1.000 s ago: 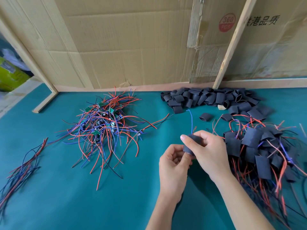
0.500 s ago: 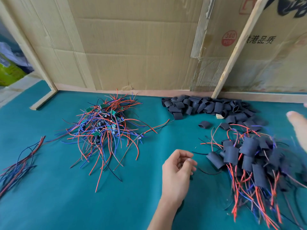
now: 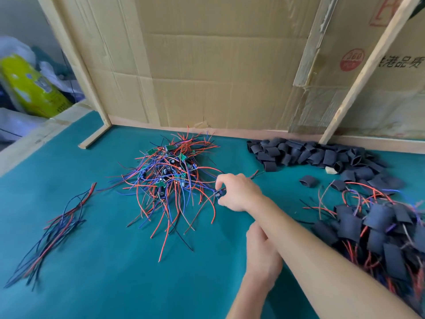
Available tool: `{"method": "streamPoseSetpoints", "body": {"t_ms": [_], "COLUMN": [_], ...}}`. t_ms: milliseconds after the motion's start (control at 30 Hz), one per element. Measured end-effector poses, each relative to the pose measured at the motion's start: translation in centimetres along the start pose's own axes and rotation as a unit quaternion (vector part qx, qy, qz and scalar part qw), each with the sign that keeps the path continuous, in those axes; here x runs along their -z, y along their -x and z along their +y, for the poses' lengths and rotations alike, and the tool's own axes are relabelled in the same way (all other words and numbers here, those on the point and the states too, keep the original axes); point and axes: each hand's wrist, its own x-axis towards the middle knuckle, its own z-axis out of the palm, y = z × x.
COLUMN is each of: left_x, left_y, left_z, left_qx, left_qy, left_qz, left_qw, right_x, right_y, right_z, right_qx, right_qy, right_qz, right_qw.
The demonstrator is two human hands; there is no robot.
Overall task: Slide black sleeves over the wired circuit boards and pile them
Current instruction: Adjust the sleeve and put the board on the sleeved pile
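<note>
Here the right hand (image 3: 239, 192) reached across the left forearm to the near right edge of the tangled heap of wired circuit boards (image 3: 171, 176), its thumb and fingers curled and pinching one small board (image 3: 219, 194) whose thin, glossy red and blue leads ran off into the heap. The heap itself was a springy nest of red, blue and black insulated wire with little green rectangular boards showing among the strands. The left hand (image 3: 261, 254) lay below and nearer the body than the right, partly hidden under the right forearm; its fingers looked loosely bent, and whether it held anything could not be told. Beyond the right hand, to its right and against the cardboard wall (image 3: 218, 72), sat a loose row of matte black sleeves (image 3: 308, 155), short flattened tubes. To the right of the right forearm lay the pile of sleeved boards (image 3: 377, 229), black wraps with wires poking out. Far to the left of both hands a loose bundle of wires (image 3: 55, 229) lay on the smooth teal tabletop (image 3: 110, 272).
</note>
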Motion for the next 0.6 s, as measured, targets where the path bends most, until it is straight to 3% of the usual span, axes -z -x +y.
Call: {"method": "streamPoseSetpoints", "body": {"t_ms": [233,333,467,600], "left_x": [-0.1,-0.1,-0.1,-0.3], "left_y": [-0.7,-0.8,-1.1,-0.8], "left_z": [-0.2,-0.5,-0.6,-1.4], "left_qx": [0.011,0.016,0.036,-0.019], "left_qy": [0.024,0.061,0.132,0.019], "left_qz": [-0.012,-0.001,0.002,-0.006], "left_qw": [1.0,0.998,0.991,1.0], "right_x": [5.3,8.1,8.3,5.3], "right_y": [5.2,9.4,13.4,14.2], "right_z": [3.1,5.5,7.6,7.4], "right_qx": [0.021,0.026,0.011,-0.022], "right_qy": [-0.151,-0.221,-0.12,-0.102], "right_qz": [0.096,0.098,0.094,0.058], "right_qw": [0.984,0.97,0.988,0.993]}}
